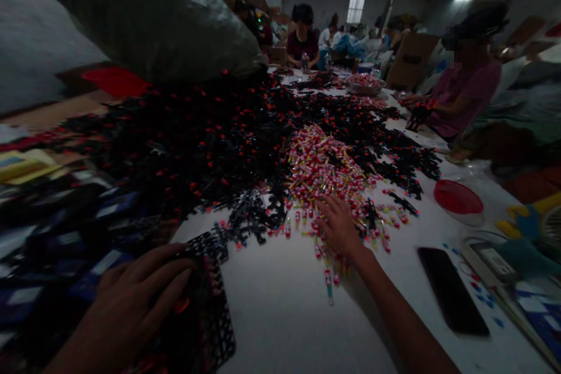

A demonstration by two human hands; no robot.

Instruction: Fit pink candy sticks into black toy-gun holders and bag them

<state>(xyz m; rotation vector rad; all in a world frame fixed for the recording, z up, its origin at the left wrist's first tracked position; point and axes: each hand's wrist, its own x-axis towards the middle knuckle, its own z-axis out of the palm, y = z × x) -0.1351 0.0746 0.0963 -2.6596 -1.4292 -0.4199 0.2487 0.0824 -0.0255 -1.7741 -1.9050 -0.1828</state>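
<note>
Tubes [319,166] heaped, hands [339,227] apart, black basket [226,318]

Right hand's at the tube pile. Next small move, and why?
I'd probably curl the right hand around a few small colourful tubes: its fingers reach over the near edge of their pile, while the left hand is over at the black perforated tray, away from them.
</note>
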